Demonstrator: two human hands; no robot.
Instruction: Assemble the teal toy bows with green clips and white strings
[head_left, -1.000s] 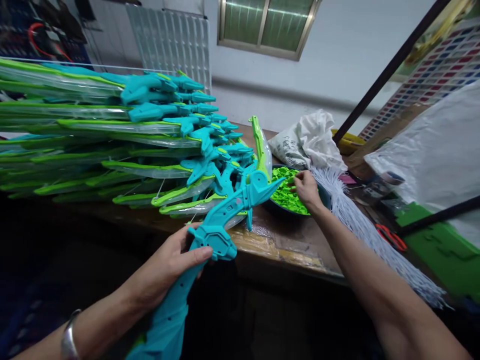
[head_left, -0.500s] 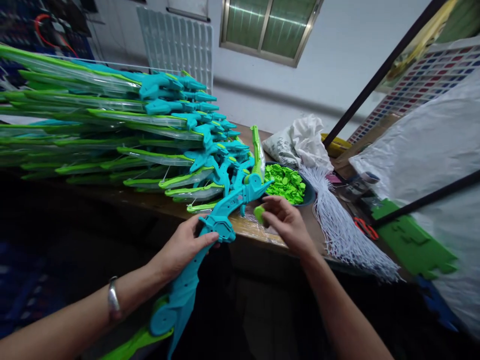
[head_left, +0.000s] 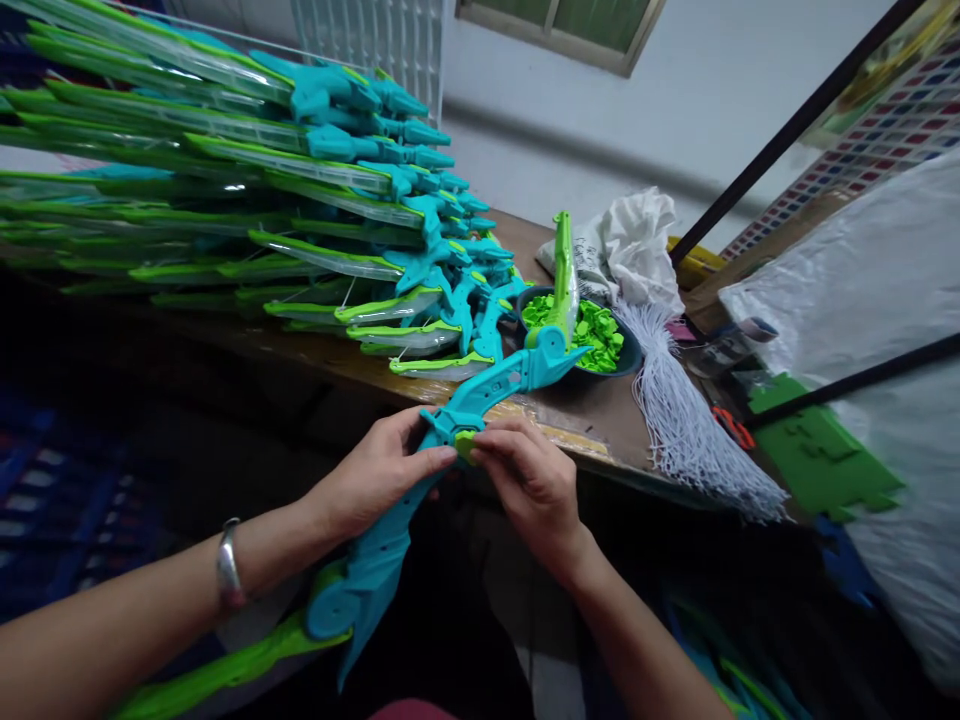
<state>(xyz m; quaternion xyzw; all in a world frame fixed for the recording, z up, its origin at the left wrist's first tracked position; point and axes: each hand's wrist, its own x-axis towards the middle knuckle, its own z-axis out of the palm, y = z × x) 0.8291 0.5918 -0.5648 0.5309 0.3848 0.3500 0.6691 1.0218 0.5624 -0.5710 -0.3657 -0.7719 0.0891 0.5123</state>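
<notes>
My left hand (head_left: 382, 470) is wrapped round the middle of a turquoise toy bow (head_left: 382, 540) with green limbs, which slants from lower left to upper right. A small green plastic piece (head_left: 466, 446) is pinched in the fingers of my right hand (head_left: 529, 485). That piece sits against the bow's middle, close to my left thumb; whether it is seated there I cannot tell. Behind the bow's upper end stands a dark bowl (head_left: 630, 365) heaped with similar green pieces (head_left: 598, 335).
Many more turquoise and green toy bows (head_left: 322, 190) are stacked on the table (head_left: 634, 425) at left. Right of the bowl lie a bundle of white cords (head_left: 686, 420), a white sack (head_left: 637, 250), orange-handled scissors (head_left: 733, 428) and green foam mats (head_left: 825, 450). A dark pole (head_left: 795, 130) slants across the right.
My right hand has moved left and brought the green piece from beside the bowl to the bow's middle. My left hand keeps its hold. The view has tipped downward.
</notes>
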